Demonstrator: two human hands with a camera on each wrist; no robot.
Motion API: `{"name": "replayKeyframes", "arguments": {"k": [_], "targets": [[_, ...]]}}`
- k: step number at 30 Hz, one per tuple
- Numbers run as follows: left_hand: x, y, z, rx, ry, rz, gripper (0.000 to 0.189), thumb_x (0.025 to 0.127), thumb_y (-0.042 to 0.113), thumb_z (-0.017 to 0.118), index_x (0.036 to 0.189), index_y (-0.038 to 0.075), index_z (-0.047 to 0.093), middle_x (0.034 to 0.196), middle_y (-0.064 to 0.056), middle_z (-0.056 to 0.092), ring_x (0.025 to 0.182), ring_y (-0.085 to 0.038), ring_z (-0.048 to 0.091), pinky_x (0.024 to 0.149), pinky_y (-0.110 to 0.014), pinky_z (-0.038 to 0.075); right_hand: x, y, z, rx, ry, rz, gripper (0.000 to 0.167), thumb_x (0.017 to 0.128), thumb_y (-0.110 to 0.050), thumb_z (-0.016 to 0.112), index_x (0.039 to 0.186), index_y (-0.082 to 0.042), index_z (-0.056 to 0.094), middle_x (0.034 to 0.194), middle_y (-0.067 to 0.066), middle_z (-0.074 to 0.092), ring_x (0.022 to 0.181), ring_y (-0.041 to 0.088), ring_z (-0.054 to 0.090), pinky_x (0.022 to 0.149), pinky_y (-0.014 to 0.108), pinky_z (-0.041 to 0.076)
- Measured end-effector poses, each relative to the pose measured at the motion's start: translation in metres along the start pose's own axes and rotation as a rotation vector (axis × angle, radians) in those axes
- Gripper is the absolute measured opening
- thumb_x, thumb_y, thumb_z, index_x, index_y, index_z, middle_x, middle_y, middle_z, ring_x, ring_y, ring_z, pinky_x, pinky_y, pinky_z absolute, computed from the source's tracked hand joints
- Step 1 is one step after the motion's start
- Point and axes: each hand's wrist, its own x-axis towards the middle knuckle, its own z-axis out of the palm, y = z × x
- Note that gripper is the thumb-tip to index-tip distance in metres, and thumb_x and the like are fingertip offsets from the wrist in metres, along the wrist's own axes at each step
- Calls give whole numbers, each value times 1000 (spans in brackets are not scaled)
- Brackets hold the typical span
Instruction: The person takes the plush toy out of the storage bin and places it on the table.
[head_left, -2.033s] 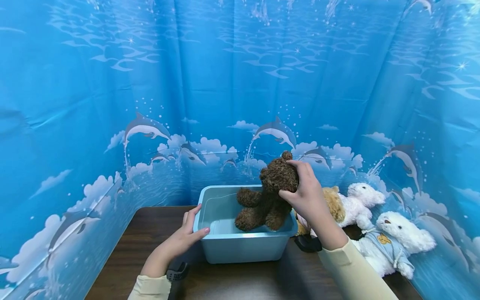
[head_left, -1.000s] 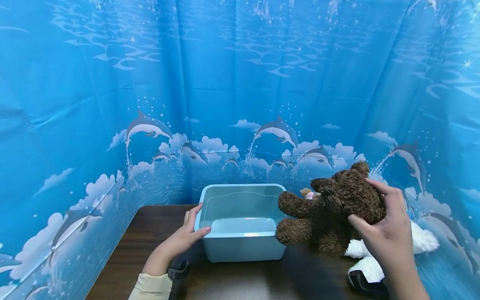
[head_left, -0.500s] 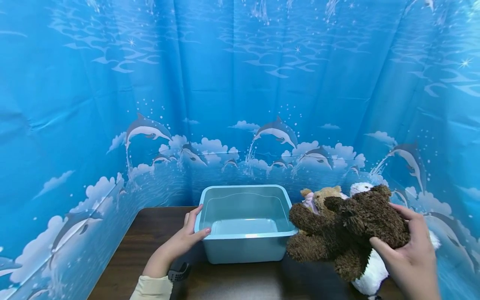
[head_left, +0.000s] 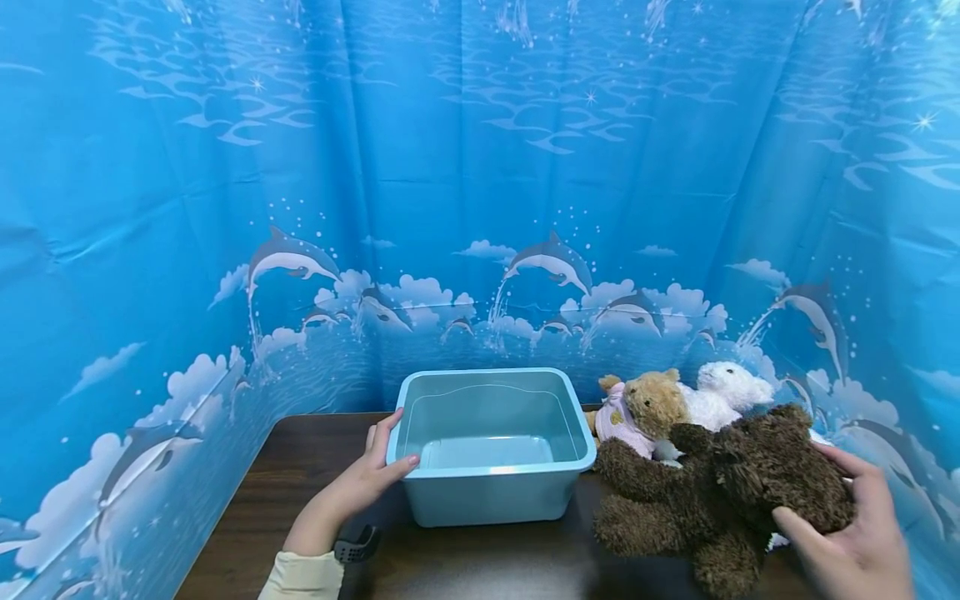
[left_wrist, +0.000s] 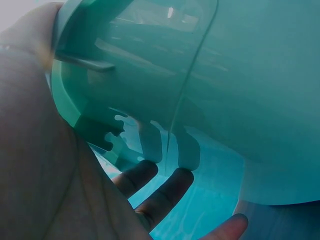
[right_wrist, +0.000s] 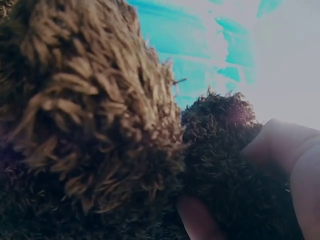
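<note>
My left hand (head_left: 360, 482) grips the left end of a light blue plastic tub (head_left: 491, 500), its thumb over the front corner of the rim. Seen from the left wrist, the fingers (left_wrist: 167, 195) lie along the tub's outer wall. To the tub's right, my right hand (head_left: 862, 529) holds a dark brown teddy bear (head_left: 675, 512) by the head, thumb at the near side and fingers behind. The bear leans on its back with its legs toward the tub. Its brown fur (right_wrist: 95, 110) fills much of the right wrist view.
Behind the brown bear lie a tan teddy bear (head_left: 652, 404) in a pink top and a white plush bear (head_left: 731, 390). Another white plush is mostly hidden under the brown one. A blue dolphin-print curtain (head_left: 465, 208) closes off the back and sides of the dark wooden table (head_left: 255, 508).
My right hand has lifted the brown teddy bear out of the tub, carried it to the right and lowered it in front of the other plush bears. The left hand has stayed on the tub.
</note>
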Motion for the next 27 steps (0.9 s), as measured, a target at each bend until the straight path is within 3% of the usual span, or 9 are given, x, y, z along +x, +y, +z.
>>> {"name": "replayKeyframes", "arguments": {"k": [2,4,6,8,12,13,18,23,27], "targets": [[0,0,0,0,-1,3,99,103,57,63,173,28,0,175,-16,-1,159,-51,12,122,-82,27,-4,7,2,-9,-22,-27,90,95,7,73,171,-12,30,173,7,31,169,29,18,136,64,9],[0,-1,-1,0,-1,2,99,103,57,63,173,29,0,175,-16,-1,158,-51,13,122,-82,28,-5,14,6,-1,-41,-42,89,94,6,75,170,-12,31,168,-14,32,168,17,19,137,60,10],[0,0,-1,-2,1,0,99,102,57,63,173,29,0,175,-16,0,158,-51,13,122,-81,28,-5,20,11,10,-71,-40,89,94,5,76,170,-13,33,161,-25,29,164,15,24,136,59,13],[0,0,-1,-2,5,-1,99,102,58,63,173,28,0,175,-16,0,158,-51,13,122,-81,28,-3,25,17,26,-122,-33,88,95,3,77,170,-12,32,163,-14,33,164,23,23,134,66,13],[0,-1,0,-6,6,-1,99,103,57,62,173,28,0,175,-16,-1,159,-51,12,122,-82,27,0,32,30,66,-239,-8,86,100,0,74,171,-8,26,167,31,28,161,52,16,125,81,11],[0,-1,0,-8,6,0,98,103,57,62,173,28,0,175,-16,-1,159,-51,12,122,-82,27,1,34,33,81,-265,3,85,101,-1,73,171,-7,24,167,35,25,160,56,12,122,84,11],[1,-4,3,-4,9,3,99,103,58,63,174,29,1,176,-16,0,159,-51,14,122,-81,30,1,50,47,140,-351,91,81,107,-5,65,171,-1,16,170,41,12,158,65,2,117,88,10],[2,-4,4,-15,6,1,98,103,57,64,173,30,1,175,-15,1,158,-50,17,122,-79,32,4,72,52,147,-379,156,79,111,-8,60,171,3,9,171,44,4,158,67,-7,118,89,3],[1,-2,2,-8,13,-5,98,103,58,64,173,32,1,175,-14,1,159,-50,16,122,-80,31,10,87,57,144,-450,228,84,113,-16,58,171,4,1,172,44,-6,157,69,-13,116,90,7]]}}
